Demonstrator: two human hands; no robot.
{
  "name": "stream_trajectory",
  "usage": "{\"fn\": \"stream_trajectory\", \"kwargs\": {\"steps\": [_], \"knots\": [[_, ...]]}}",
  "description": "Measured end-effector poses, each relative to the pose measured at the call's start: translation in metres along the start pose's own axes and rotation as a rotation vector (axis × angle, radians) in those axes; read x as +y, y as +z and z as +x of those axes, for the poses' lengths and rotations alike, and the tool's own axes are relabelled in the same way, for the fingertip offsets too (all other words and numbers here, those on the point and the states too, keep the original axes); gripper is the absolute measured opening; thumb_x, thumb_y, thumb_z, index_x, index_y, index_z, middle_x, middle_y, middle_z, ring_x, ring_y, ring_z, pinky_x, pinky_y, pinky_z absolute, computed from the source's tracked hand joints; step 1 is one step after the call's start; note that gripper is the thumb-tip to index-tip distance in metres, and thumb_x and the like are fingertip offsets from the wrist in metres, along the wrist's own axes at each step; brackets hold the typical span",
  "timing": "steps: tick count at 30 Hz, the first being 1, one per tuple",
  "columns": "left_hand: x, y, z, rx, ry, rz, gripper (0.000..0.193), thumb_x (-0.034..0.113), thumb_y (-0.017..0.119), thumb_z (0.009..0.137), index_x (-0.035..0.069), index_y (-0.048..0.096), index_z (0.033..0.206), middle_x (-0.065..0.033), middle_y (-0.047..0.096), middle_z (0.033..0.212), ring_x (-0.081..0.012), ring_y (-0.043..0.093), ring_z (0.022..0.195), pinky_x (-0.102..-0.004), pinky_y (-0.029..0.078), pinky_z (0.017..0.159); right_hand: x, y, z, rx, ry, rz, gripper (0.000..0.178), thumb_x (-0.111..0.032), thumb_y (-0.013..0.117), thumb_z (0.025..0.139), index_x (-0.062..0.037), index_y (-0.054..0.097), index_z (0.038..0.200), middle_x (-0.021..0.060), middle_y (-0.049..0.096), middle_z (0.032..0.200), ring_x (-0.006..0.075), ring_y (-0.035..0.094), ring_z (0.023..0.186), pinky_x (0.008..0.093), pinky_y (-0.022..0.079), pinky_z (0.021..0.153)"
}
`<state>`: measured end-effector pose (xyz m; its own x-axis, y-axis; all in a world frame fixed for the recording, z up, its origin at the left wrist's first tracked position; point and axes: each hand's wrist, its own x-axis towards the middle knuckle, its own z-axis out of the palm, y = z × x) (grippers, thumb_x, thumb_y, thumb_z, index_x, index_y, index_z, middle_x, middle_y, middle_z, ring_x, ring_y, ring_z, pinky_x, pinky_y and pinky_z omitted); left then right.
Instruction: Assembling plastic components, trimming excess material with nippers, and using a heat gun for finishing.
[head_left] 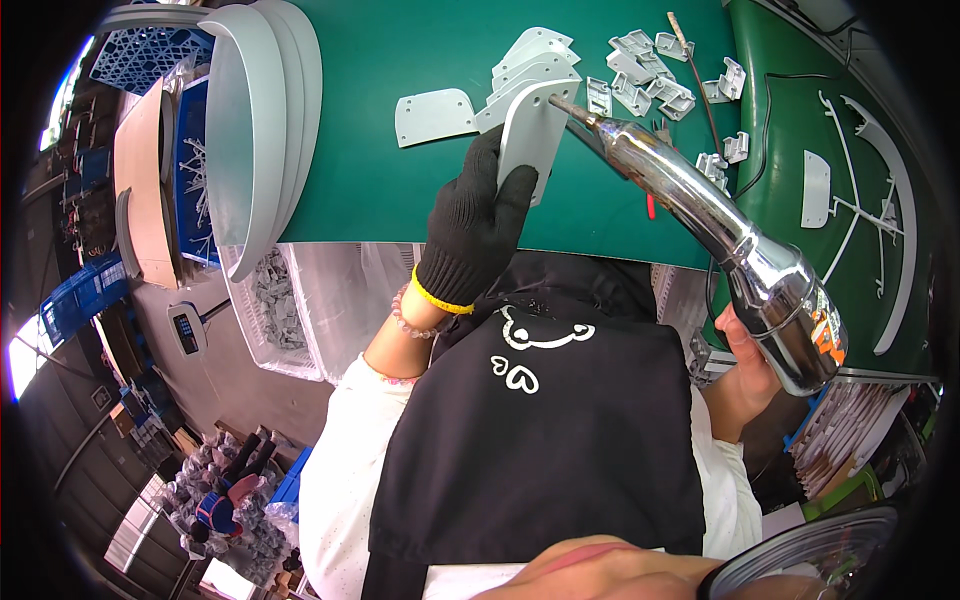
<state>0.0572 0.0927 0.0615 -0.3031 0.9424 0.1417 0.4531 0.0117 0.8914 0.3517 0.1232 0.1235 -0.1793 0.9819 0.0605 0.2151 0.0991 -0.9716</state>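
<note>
In a black knit glove, my left hand [470,220] grips a light grey plastic plate [533,140] with rounded corners and small holes, held tilted above the bench. My right hand [745,370] is bare and closed around a chrome power screwdriver [690,195], partly hidden behind its thick rear end. The narrow tip of the screwdriver meets the plate's upper edge by a hole; whether a screw sits there is too small to tell. Behind the held plate lies a fanned row of similar plates [535,67], with a single flat plate [435,117] to their left.
Small grey brackets [630,95] lie scattered on the green bench [380,190], beside a thin rod [700,80]. Large curved grey panels [300,100] stand at the left. A clear bin [275,310] of small parts sits below the bench edge. Curved strips [905,220] rest at the right.
</note>
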Motion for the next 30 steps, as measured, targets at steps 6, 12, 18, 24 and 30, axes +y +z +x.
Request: {"fn": "stream_trajectory", "kwargs": {"steps": [6, 12, 18, 24, 30], "knots": [[0.0, 0.0, 0.001, 0.009, 0.01, -0.002, 0.037, 0.013, 0.058, 0.093, 0.001, 0.049, 0.127, -0.0212, 0.068, 0.079, -0.0351, 0.069, 0.067, -0.0379, 0.053, 0.058, 0.006, -0.007, -0.005, 0.235, 0.503, 0.561, 0.013, 0.0, 0.069, 0.078, 0.0074, 0.065, 0.087, 0.0151, 0.064, 0.076, 0.0225, 0.06, 0.066, 0.0338, 0.05, 0.061], [0.002, -0.001, 0.0, -0.019, -0.041, -0.026, 0.037, 0.013, 0.058, 0.093, 0.001, 0.049, 0.127, -0.0207, 0.068, 0.079, -0.0341, 0.069, 0.067, -0.0378, 0.054, 0.058, -0.005, 0.0, 0.005, 0.282, 0.606, 0.48, 0.012, 0.0, 0.069, 0.078, 0.0071, 0.065, 0.087, 0.0148, 0.063, 0.076, 0.0224, 0.06, 0.065, 0.0341, 0.05, 0.061], [0.003, 0.0, 0.001, 0.019, 0.014, 0.036, 0.037, 0.013, 0.058, 0.093, 0.001, 0.049, 0.127, -0.0208, 0.068, 0.08, -0.034, 0.069, 0.069, -0.0376, 0.054, 0.059, -0.009, -0.002, 0.006, 0.106, 0.486, 0.273, 0.012, -0.002, 0.07, 0.079, 0.0062, 0.065, 0.087, 0.0147, 0.062, 0.074, 0.0221, 0.059, 0.064, 0.034, 0.049, 0.059], [0.003, 0.001, 0.001, 0.027, 0.012, 0.049, 0.036, 0.013, 0.059, 0.093, 0.001, 0.051, 0.126, -0.0209, 0.068, 0.084, -0.0341, 0.07, 0.071, -0.0371, 0.054, 0.06, 0.005, -0.004, 0.004, 0.0, 0.005, -0.003, 0.013, -0.005, 0.071, 0.079, 0.0051, 0.065, 0.085, 0.0144, 0.062, 0.074, 0.0216, 0.059, 0.063, 0.0331, 0.048, 0.059], [0.006, 0.001, 0.002, 0.03, 0.03, 0.077, 0.036, 0.013, 0.059, 0.093, 0.0, 0.05, 0.126, -0.0215, 0.068, 0.088, -0.0344, 0.07, 0.072, -0.0371, 0.054, 0.061, -0.007, 0.0, 0.004, 0.212, 0.584, 0.36, 0.012, -0.005, 0.071, 0.078, 0.0048, 0.065, 0.083, 0.0144, 0.063, 0.074, 0.0218, 0.059, 0.064, 0.0328, 0.048, 0.06]]}}
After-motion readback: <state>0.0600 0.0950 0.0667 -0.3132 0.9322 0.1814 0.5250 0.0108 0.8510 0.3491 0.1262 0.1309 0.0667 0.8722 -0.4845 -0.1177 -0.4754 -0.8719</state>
